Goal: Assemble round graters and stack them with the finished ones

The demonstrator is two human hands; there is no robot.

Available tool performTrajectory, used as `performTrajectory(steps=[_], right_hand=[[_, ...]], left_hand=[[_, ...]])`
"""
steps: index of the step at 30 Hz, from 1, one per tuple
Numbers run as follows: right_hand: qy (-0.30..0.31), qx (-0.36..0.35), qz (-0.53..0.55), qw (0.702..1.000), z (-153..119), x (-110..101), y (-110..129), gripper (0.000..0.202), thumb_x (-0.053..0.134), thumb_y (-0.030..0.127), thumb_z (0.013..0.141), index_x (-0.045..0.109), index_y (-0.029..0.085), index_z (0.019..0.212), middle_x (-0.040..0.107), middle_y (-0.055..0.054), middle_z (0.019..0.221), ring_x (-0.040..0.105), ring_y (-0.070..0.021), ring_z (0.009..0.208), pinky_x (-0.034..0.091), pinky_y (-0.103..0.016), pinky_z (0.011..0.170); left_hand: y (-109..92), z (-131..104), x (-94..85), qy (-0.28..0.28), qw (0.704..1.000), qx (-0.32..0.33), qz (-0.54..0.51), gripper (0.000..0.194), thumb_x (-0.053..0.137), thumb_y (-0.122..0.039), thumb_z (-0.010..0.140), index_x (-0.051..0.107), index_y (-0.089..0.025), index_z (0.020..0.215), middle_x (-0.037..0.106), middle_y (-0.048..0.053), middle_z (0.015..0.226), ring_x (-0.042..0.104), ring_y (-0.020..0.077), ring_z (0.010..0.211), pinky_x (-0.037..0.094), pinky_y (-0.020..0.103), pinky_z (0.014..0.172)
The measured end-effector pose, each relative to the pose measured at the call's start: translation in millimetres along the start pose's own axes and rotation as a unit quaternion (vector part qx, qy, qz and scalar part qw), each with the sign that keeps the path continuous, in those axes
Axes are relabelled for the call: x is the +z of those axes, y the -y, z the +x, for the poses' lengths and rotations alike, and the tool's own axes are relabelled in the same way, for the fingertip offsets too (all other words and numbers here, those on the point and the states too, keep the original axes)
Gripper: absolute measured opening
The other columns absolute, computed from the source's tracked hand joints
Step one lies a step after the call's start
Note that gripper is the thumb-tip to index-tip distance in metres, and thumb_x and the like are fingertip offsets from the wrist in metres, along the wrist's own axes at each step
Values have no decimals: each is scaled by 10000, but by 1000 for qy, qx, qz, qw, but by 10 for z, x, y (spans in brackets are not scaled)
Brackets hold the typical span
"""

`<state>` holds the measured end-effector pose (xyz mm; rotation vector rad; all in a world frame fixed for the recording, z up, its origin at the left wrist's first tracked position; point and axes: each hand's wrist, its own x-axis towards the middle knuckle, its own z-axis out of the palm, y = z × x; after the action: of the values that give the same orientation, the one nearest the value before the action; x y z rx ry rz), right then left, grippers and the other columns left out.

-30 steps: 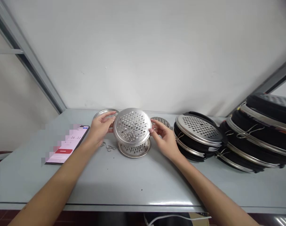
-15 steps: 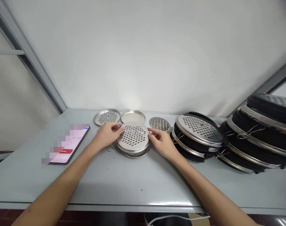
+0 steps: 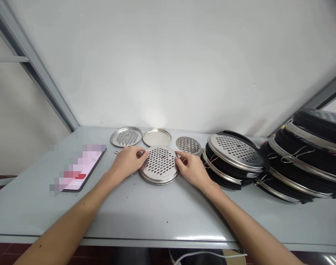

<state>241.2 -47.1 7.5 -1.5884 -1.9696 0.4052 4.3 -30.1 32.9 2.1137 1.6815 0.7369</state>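
A round metal grater plate with rows of slots lies on a stack of similar round metal pieces in front of me. The rims of the pieces below show at its front edge; their faces are hidden. With thumb and fingers, my left hand grips the plate's upper left edge. My right hand holds the opposite edge, its fingertips on the rim. Behind the stack are another slotted grater plate, a plain round metal lid or tray and a smaller grater disc.
To the right stand a stack of black-and-metal grater sets and a taller, similar stack, with wire loops on their sides. A phone lies at the left of the grey table. A white wall rises behind.
The top grater plate has come down level on the stack and now lines up with the pieces below. Both hands have stayed at its edges, shifting only slightly.
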Motion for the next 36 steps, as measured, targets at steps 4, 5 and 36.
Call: performTrajectory(steps=[4, 5, 36], right_hand=[[-24, 13, -57, 998, -8, -22, 9, 326, 444, 357, 907, 687, 216, 1074, 662, -39, 772, 599, -192, 715, 389, -269, 616], [-31, 15, -72, 997, -10, -28, 13, 320, 443, 357, 908, 687, 215, 1058, 657, -45, 783, 598, -196, 730, 381, -268, 613], [-22, 44, -200, 978, -83, -37, 119, 338, 405, 396, 933, 641, 207, 1083, 691, -89, 974, 659, -269, 853, 438, -333, 666]], left_hand=[[-22, -16, 31, 10, 1000, 8, -20, 278, 550, -448, 807, 756, -262, 812, 719, 26, 674, 644, 207, 643, 423, 284, 626], [-26, -19, 42, 10, 1000, 9, -21, 280, 556, -455, 804, 756, -259, 816, 718, 28, 674, 643, 206, 644, 421, 283, 627], [-1, -32, 6, 47, 988, 105, 101, 421, 553, -598, 804, 697, -227, 939, 695, 56, 1018, 616, 254, 947, 447, 343, 793]])
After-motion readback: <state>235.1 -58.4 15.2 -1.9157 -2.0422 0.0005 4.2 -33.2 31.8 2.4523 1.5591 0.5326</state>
